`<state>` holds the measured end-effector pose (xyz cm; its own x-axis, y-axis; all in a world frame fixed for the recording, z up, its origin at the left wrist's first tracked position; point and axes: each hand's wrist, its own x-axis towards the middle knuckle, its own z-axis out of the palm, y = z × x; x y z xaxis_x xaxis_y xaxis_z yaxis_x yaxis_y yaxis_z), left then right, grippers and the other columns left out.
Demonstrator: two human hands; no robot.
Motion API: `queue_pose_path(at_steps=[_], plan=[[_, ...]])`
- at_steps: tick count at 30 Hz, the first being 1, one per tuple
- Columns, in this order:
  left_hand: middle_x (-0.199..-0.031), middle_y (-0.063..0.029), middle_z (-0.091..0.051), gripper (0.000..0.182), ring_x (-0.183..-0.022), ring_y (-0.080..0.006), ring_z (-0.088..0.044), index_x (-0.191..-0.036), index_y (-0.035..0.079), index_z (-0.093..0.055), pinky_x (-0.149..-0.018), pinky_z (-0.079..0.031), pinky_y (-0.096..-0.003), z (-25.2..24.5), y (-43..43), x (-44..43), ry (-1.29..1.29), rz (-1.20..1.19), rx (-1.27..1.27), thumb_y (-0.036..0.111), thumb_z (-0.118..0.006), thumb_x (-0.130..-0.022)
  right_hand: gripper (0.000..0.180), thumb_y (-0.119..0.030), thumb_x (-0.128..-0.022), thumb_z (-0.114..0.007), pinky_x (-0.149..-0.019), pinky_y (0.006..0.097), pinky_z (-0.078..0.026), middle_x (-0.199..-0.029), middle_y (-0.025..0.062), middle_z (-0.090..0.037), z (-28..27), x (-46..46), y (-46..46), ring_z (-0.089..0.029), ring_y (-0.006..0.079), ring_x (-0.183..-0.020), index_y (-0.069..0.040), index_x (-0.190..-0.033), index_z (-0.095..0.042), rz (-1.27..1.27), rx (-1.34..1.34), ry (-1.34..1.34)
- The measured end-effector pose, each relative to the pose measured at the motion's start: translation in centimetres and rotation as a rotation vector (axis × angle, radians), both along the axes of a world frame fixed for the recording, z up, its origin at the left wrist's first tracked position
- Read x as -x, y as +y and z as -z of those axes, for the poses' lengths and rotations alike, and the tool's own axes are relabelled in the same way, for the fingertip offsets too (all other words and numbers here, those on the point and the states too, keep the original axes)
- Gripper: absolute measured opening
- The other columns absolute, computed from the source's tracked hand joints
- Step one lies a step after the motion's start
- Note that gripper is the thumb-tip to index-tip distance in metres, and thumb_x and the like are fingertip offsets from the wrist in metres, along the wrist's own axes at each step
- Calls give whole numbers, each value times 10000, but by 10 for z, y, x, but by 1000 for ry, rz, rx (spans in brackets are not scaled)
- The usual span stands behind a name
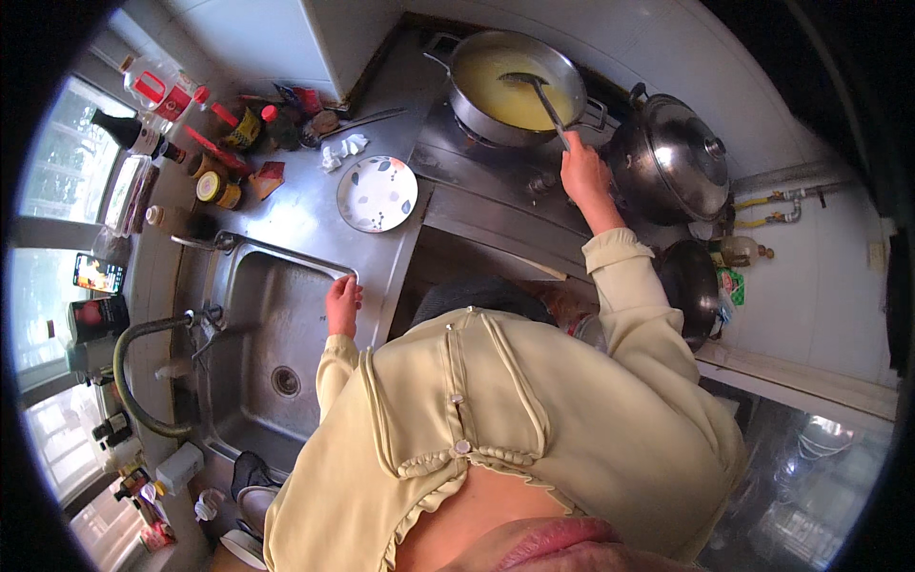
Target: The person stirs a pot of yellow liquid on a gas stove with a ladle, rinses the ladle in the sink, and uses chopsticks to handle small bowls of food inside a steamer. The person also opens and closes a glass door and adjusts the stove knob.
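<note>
My right hand [586, 171] grips the handle of a metal ladle or skimmer [549, 104], whose head lies in yellowish liquid [493, 89] inside a wide steel pot [475, 129]. That pot sits on a gas stove [465, 157]. At the corner of the steel sink [286, 322] is my left hand [344, 304], its fingers loosely curled by the rim; whether it touches the rim is unclear. A white plate with a leaf pattern [377, 194] rests on the steel counter between sink and stove.
A large lidded pot [672, 157] stands right of the stove, with a dark wok [690, 293] nearer me. Bottles, jars [209, 187] and packets crowd the counter's left side. A curved faucet hose [125, 379] arches beside the sink. A lit phone [99, 274] leans near the window.
</note>
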<state>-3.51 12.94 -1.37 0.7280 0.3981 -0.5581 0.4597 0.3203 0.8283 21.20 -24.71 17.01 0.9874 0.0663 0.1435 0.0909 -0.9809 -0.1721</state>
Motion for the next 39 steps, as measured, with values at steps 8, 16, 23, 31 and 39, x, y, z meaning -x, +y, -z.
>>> queue_pose_path(at_steps=[8, 16, 23, 31, 39], plan=[[-746, -19, -559, 225, -579, -64, -472, -1009, 55, -574, -491, -363, -195, -7, 12, 9, -1, 0, 2, 223, -534, -864, 342, -190, -838, -489, -729, 516, -427, -980, 218, -544, 19, 10, 13, -549, 406, -893, -175, -1170, -413, 70, 0, 119], [-752, -4, -567, 220, -624, -72, -485, -1009, 62, -585, -525, -398, -207, -3, 29, 38, -29, -84, -124, 220, -510, -876, 464, -138, -793, -572, -940, 436, -332, -1188, 175, -445, -10, 58, 86, -396, 344, -1130, -62, -1225, -421, -413, -3, -237], [-785, -17, -562, 231, -676, -95, -508, -982, 27, -582, -611, -440, -236, -40, 19, 98, -172, -307, -334, 213, -521, -859, 434, -92, -794, -549, -935, 408, -338, -1154, 189, -484, 22, 135, 194, -440, 347, -1091, -14, -1205, -430, -964, -410, 202], [-743, -3, -564, 179, -650, -75, -494, -950, 21, -576, -583, -420, -236, -62, -117, 256, -89, -809, -287, 161, -526, -851, 312, -57, -824, -522, -818, 322, -431, -1051, 138, -574, 44, 270, 248, -554, 226, -975, 3, -1130, -511, -1475, -701, 628], [-792, -2, -573, 164, -704, -65, -525, -966, 42, -577, -627, -443, -221, -77, -241, 405, 81, -1176, -266, 155, -513, -867, 266, -48, -853, -512, -696, 224, -446, -1033, 80, -575, 41, 443, 236, -552, 103, -826, -7, -1116, -515, -1688, -591, 1179]])
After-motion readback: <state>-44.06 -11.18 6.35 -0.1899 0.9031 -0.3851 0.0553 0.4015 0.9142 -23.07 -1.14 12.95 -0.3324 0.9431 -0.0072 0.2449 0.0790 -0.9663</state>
